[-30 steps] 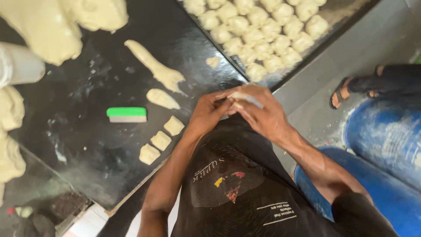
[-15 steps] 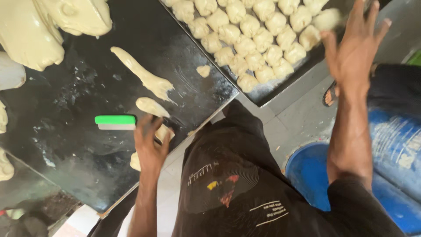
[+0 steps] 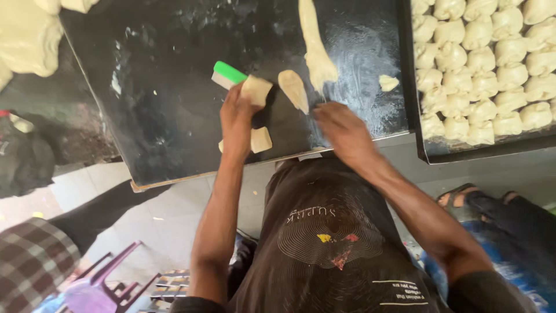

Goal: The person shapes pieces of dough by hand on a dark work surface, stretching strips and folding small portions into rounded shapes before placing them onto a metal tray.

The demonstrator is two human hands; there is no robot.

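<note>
Fingers of the left hand (image 3: pixel 236 119) are pinched round a small squarish dough piece (image 3: pixel 256 90), holding it just off the black worktop (image 3: pixel 174 75), right next to the scraper with the green handle (image 3: pixel 227 74) that lies flat behind it. Second cut dough square (image 3: pixel 260 139) sits just below that hand near the front edge of the top, and there's a sliver of another piece peeking out on the other side of the wrist. Right hand (image 3: pixel 341 128) is down flat-ish on the worktop with the fingers loosely spread, not gripping anything as far as I can see, fingertips close to an oval dough lump (image 3: pixel 293 90). Beside that is a long dough strip (image 3: pixel 315 49) running away toward the far edge, fatter at the near end. Tiny dough scrap (image 3: pixel 388 82) lies off to the right. Further right is a black tray (image 3: pixel 417 145) packed with rows of little folded dough parcels (image 3: pixel 492 64). Big pale dough mass (image 3: pixel 29 40) is at the far left corner. Person's wearing a dark shirt with a round line print and small coloured patches (image 3: pixel 333 240) on the front. Purple plastic stool (image 3: pixel 98 290) down on the floor at the left.
</note>
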